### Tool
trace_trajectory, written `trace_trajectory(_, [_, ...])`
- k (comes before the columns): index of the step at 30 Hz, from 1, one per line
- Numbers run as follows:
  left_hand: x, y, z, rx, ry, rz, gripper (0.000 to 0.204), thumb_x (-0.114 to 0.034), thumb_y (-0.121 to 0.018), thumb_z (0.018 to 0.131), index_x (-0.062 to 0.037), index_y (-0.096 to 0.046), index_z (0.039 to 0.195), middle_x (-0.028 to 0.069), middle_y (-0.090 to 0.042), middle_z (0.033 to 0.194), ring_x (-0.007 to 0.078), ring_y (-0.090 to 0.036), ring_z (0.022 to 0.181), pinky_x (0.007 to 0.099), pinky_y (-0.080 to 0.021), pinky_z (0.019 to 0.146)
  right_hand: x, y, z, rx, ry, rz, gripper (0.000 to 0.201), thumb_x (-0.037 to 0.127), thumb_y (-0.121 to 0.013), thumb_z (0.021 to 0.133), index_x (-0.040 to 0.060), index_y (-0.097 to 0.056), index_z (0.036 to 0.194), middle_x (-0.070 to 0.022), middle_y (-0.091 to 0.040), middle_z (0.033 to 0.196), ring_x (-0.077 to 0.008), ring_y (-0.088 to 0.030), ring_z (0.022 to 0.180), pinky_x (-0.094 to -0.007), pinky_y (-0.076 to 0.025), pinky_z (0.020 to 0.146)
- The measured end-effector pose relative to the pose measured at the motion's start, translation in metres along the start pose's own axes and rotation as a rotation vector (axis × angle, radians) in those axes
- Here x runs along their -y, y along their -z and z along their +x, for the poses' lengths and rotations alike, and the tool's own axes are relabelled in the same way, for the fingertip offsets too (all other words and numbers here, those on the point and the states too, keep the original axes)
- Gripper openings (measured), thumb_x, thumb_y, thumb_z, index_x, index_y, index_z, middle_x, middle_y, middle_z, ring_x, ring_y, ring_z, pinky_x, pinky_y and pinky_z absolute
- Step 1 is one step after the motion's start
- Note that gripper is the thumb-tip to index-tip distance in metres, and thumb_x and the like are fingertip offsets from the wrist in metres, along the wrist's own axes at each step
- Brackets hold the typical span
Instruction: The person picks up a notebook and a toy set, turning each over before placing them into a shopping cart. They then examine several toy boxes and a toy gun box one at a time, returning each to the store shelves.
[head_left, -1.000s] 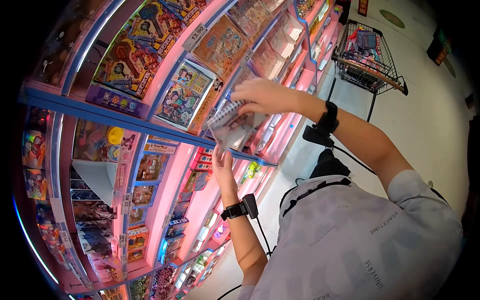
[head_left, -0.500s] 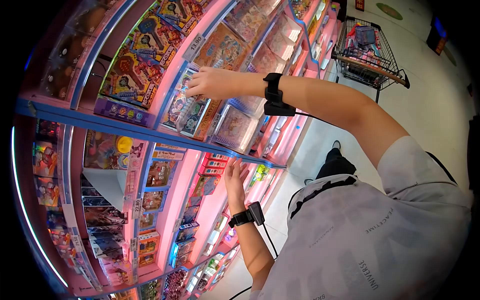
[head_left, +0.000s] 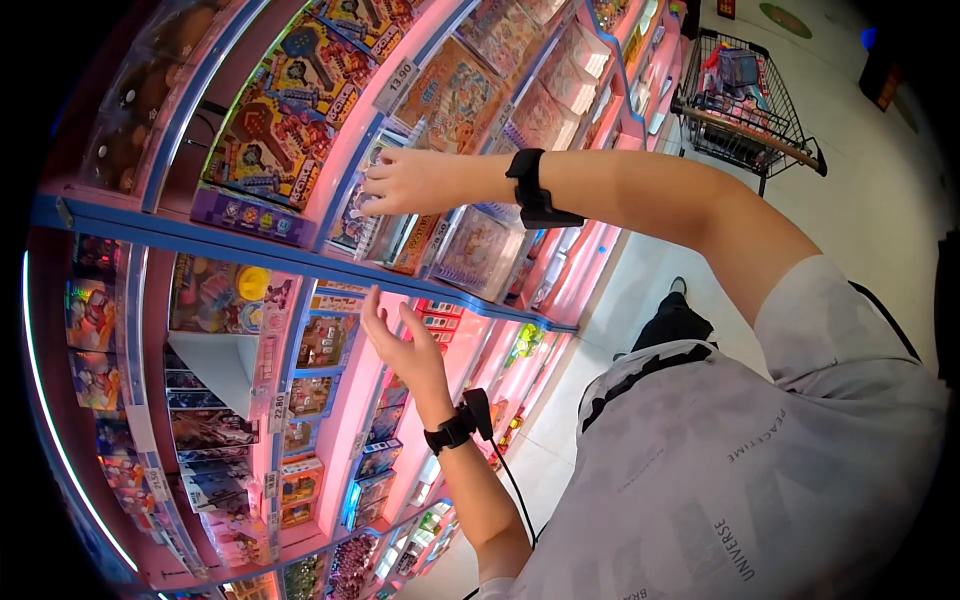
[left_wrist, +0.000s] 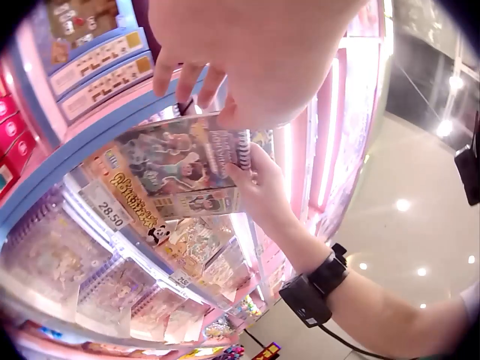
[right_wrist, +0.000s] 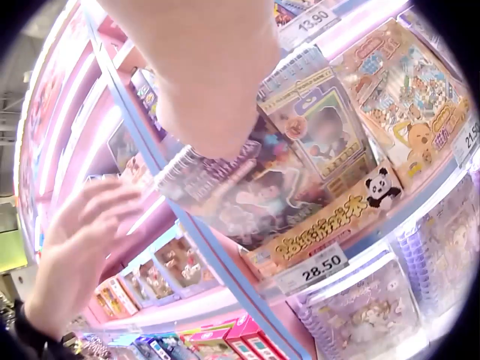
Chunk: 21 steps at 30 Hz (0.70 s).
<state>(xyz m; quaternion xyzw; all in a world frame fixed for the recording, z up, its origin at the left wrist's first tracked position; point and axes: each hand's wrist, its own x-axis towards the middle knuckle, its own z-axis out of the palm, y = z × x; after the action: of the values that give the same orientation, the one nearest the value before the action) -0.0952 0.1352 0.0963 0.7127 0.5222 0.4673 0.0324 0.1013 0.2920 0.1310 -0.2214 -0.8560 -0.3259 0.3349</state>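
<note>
In the head view, my right hand (head_left: 412, 182) reaches over a shelf compartment. It grips a spiral-bound booklet (left_wrist: 176, 161) by its coil edge, as the left wrist view shows, and the booklet leans in the compartment behind a panda strip marked 28.50. A similar booklet (right_wrist: 319, 131) stands beside it in the right wrist view. My left hand (head_left: 412, 360) is raised below the blue divider, fingers spread, holding nothing. From the left wrist, that hand (left_wrist: 247, 64) appears in front of the booklet's upper edge; whether it touches is unclear.
A blue divider (head_left: 290, 262) runs between the shelf sections. Boxed toys (head_left: 275, 140) stand beside the booklets, and clear-covered spiral books (right_wrist: 367, 304) line the row in front. A loaded shopping cart (head_left: 745, 120) stands on the floor at the upper right.
My right hand has carried the booklet from between my hands into the shelf compartment. My left hand let go of it, dropped away, then rose toward the divider with fingers spread.
</note>
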Motion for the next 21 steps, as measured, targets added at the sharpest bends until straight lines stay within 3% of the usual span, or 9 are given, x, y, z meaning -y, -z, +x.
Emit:
trace_trajectory(1, [-0.008,0.002,0.013,-0.021,-0.144,0.156,0.040,-0.008,-0.057,0.093,-0.0001,-0.048,0.131,0.0165,-0.053,0.130,0.0300,-0.052,0.119,0.0397,-0.042,0.100,0.008,-0.003,-0.003,0.019,0.063,-0.046,0.028,0.018,-0.063,0.081,0.0144,-0.059,0.109,-0.0006,-0.059,0.094,-0.0172,-0.056,0.098,-0.0349,-0.041,0.084])
trace_trajectory(4, [-0.024,-0.004,0.050,0.078,-0.356,0.304,0.044,-0.008,-0.060,0.091,0.0004,-0.047,0.132,0.0189,-0.052,0.128,0.0349,-0.051,0.118,0.0429,-0.040,0.099,0.032,-0.004,-0.015,0.081,-0.020,0.065,0.024,0.018,-0.063,0.081,0.0143,-0.059,0.104,0.0001,-0.059,0.093,-0.0166,-0.055,0.098,-0.0353,-0.041,0.085])
trace_trajectory(8, [-0.004,-0.024,0.067,0.356,-0.245,0.256,0.041,-0.006,-0.060,0.088,-0.0006,-0.049,0.127,0.0178,-0.058,0.117,0.0386,-0.055,0.108,0.0449,-0.045,0.088,0.041,-0.001,-0.038,0.084,-0.136,0.107,0.022,0.014,-0.061,0.081,0.0110,-0.059,0.102,0.0000,-0.058,0.091,-0.0182,-0.054,0.099,-0.0370,-0.041,0.087])
trace_trajectory(9, [0.002,-0.030,0.068,0.415,-0.199,0.374,0.039,-0.008,-0.061,0.087,-0.0028,-0.052,0.125,0.0153,-0.060,0.110,0.0360,-0.058,0.100,0.0433,-0.048,0.081,0.045,0.004,-0.043,0.127,-0.189,0.118,0.026,0.014,-0.060,0.081,0.0091,-0.058,0.106,-0.0025,-0.060,0.100,-0.0199,-0.054,0.103,-0.0375,-0.040,0.089])
trace_trajectory(12, [0.024,-0.044,0.070,0.392,-0.390,0.569,0.039,-0.010,-0.065,0.085,-0.0037,-0.054,0.123,0.0142,-0.061,0.108,0.0353,-0.058,0.098,0.0422,-0.048,0.081,0.055,0.021,-0.062,-0.020,-0.373,0.066,0.031,0.015,-0.062,0.080,0.0086,-0.057,0.110,-0.0059,-0.059,0.114,-0.0215,-0.053,0.110,-0.0386,-0.039,0.093])
trace_trajectory(13, [0.017,-0.046,0.070,0.359,-0.400,0.545,0.036,-0.008,-0.064,0.083,-0.0031,-0.056,0.118,0.0147,-0.060,0.103,0.0353,-0.058,0.093,0.0433,-0.048,0.078,0.060,0.029,-0.069,0.009,-0.458,0.108,0.035,0.014,-0.063,0.078,0.0071,-0.057,0.112,-0.0110,-0.054,0.127,-0.0248,-0.051,0.116,-0.0412,-0.037,0.097])
trace_trajectory(16, [0.012,-0.059,0.072,0.276,-0.435,0.533,0.034,-0.008,-0.062,0.085,-0.0039,-0.056,0.119,0.0132,-0.060,0.103,0.0342,-0.059,0.092,0.0425,-0.049,0.077,0.082,0.052,-0.091,-0.073,-0.647,0.201,0.041,0.011,-0.063,0.076,0.0062,-0.056,0.116,-0.0137,-0.051,0.129,-0.0285,-0.049,0.118,-0.0437,-0.036,0.099])
trace_trajectory(17, [0.007,-0.064,0.072,0.283,-0.474,0.547,0.034,-0.008,-0.061,0.086,-0.0041,-0.056,0.119,0.0128,-0.060,0.106,0.0335,-0.058,0.095,0.0424,-0.048,0.080,0.089,0.053,-0.102,-0.040,-0.690,0.263,0.052,0.007,-0.063,0.074,0.0060,-0.051,0.125,-0.0160,-0.046,0.135,-0.0323,-0.047,0.120,-0.0459,-0.035,0.100])
trace_trajectory(21, [-0.012,-0.078,0.081,0.296,-0.709,0.589,0.035,-0.008,-0.055,0.089,-0.0051,-0.054,0.124,0.0111,-0.058,0.121,0.0307,-0.055,0.109,0.0424,-0.044,0.092,0.109,0.070,-0.139,0.052,-0.868,0.215,0.065,0.003,-0.063,0.074,0.0074,-0.042,0.136,-0.0198,-0.039,0.141,-0.0367,-0.043,0.123,-0.0482,-0.034,0.101])
